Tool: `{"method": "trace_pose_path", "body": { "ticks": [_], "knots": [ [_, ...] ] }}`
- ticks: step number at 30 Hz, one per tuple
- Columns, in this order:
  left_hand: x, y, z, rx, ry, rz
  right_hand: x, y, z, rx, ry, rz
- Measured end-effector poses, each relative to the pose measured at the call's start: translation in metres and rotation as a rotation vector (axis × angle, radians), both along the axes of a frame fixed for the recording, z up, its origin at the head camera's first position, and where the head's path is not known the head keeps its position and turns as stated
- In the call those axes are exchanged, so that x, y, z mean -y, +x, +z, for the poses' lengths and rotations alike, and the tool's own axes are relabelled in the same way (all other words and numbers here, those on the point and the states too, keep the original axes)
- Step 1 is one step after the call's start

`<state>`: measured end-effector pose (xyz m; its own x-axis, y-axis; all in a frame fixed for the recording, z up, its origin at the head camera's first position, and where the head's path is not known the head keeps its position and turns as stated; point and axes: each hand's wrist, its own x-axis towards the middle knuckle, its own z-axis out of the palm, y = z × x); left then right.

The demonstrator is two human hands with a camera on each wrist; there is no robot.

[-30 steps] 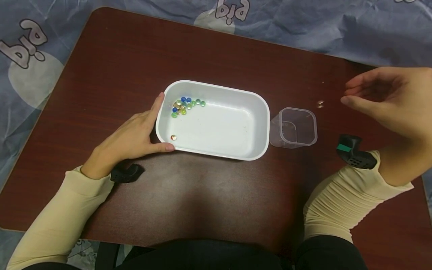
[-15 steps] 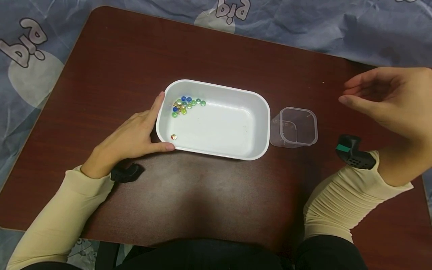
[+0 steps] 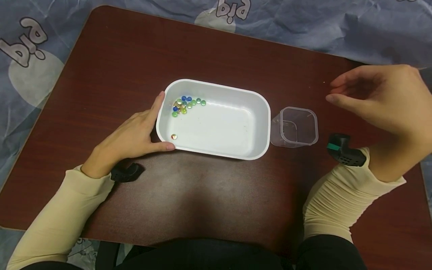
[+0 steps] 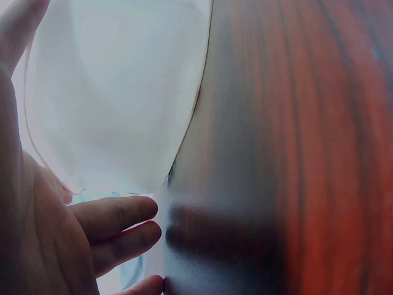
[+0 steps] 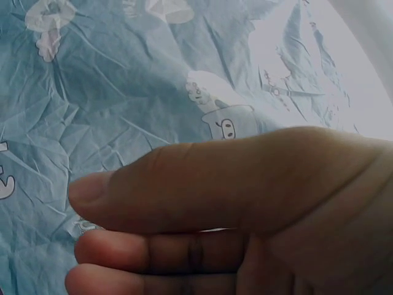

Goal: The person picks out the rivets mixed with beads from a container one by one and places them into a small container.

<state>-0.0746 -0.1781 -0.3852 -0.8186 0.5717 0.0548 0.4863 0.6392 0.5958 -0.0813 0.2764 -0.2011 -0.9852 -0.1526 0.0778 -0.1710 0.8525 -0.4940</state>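
Note:
A white rectangular tray [image 3: 222, 123] stands on the table, with several glass marbles [image 3: 183, 106] in green, blue and yellow at its far left corner. A single reddish marble [image 3: 174, 137] lies apart at the near left corner. My left hand [image 3: 133, 135] rests against the tray's left end, thumb along the near rim and index finger at the far corner; its other fingers [image 4: 113, 218] show in the left wrist view. To the right, a clear plastic container [image 3: 298, 127] stands beside the tray. Beyond it hovers my right hand [image 3: 381, 97], fingers loosely bent, nothing visible in it.
The dark reddish-brown table [image 3: 216, 202] has a grey-blue printed cloth [image 3: 297, 22] behind its far edge. Tiny light specks [image 3: 324, 82] lie near the right hand. Black wrist cameras [image 3: 126, 173] sit by both cuffs.
The right hand has shifted left, toward the clear container. Two small shiny spots seen left of its fingers a second ago are gone. The left hand and tray hold their place.

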Motion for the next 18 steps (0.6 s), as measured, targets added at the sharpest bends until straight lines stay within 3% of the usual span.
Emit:
{"method": "trace_pose_path", "body": {
  "ticks": [11,18],
  "knots": [
    [0.001,0.0,0.0,0.006,0.007,-0.001,0.011,-0.006,0.0,0.025,0.088,0.062],
    [0.001,0.0,-0.001,-0.004,0.005,-0.005,0.019,-0.009,0.0,0.054,0.058,0.065]
  ]
}}
